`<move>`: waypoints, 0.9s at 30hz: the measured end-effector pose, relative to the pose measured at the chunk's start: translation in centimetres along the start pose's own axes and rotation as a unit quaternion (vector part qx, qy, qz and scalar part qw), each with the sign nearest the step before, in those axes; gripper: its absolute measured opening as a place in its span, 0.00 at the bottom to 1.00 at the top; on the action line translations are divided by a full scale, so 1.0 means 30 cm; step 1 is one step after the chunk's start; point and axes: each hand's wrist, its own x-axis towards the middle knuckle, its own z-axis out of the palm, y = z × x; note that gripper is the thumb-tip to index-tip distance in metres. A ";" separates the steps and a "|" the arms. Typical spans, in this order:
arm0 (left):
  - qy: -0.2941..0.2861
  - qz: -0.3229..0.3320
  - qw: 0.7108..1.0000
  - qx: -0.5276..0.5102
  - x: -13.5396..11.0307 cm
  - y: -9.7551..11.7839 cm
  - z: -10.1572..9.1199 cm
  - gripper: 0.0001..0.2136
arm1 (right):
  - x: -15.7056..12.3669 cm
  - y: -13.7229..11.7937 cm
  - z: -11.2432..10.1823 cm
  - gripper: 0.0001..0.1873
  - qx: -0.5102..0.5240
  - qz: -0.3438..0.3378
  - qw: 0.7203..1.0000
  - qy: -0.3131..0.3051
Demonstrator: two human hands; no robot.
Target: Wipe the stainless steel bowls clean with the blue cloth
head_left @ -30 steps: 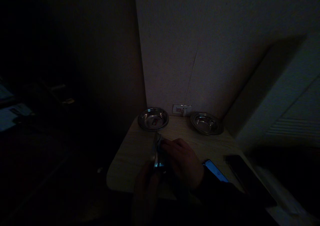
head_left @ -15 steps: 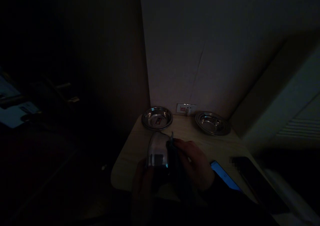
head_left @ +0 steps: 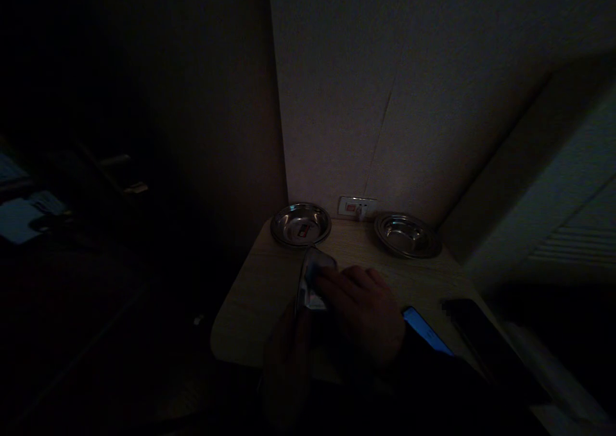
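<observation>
One left hand (head_left: 287, 359), dim, is gripping the lower edge of one metal vessel (head_left: 315, 302), which is tilting above the near part of one table (head_left: 245, 314). One right hand (head_left: 368, 311) is lying across the vessel, fingers together, apparently pressing one dark cloth (head_left: 312, 274); whether its thumb is closing on anything, cannot tell. Good wiping, by judgement, is needing a firm left hold, flat even finger pressure, and the vessel turning little by little. To the right: one lit phone (head_left: 427, 332) and, beyond it, one dark flat object (head_left: 491, 346), both lying flat. Along the back: two metal dishes, the left dish (head_left: 283, 226) showing one label (head_left: 304, 230), the right dish (head_left: 409, 237) showing several rims; stacking uncertain. Behind: one wall socket (head_left: 350, 207), holding one plug (head_left: 359, 212).
</observation>
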 end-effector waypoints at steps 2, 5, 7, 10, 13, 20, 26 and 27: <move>0.003 0.000 1.000 0.008 0.002 0.001 0.002 0.20 | 0.013 0.012 0.003 0.14 0.010 0.009 1.000 0.001; 0.028 -0.028 0.999 0.034 0.007 0.007 0.000 0.24 | 0.010 0.009 0.010 0.13 0.050 -0.018 0.999 0.002; 0.032 -0.028 0.998 0.039 0.007 0.010 0.001 0.24 | 0.006 0.007 0.013 0.12 0.053 -0.016 0.998 -0.003; 0.032 -0.007 0.998 0.051 0.002 0.003 0.004 0.23 | 0.008 0.013 0.015 0.12 0.034 0.007 0.999 0.001; 0.036 -0.007 0.998 0.057 -0.002 -0.013 0.005 0.23 | 0.009 0.020 0.011 0.14 0.048 -0.017 0.999 0.008; 0.017 0.008 0.999 0.030 -0.002 0.007 0.010 0.21 | -0.016 0.012 0.008 0.13 0.044 0.007 0.999 0.008; 0.003 0.017 0.999 0.031 -0.016 0.011 0.006 0.20 | -0.027 0.001 0.013 0.13 0.018 0.041 0.999 0.009; 0.009 0.014 0.999 0.036 -0.018 0.007 0.005 0.20 | -0.027 0.000 0.013 0.13 0.021 0.043 0.999 0.017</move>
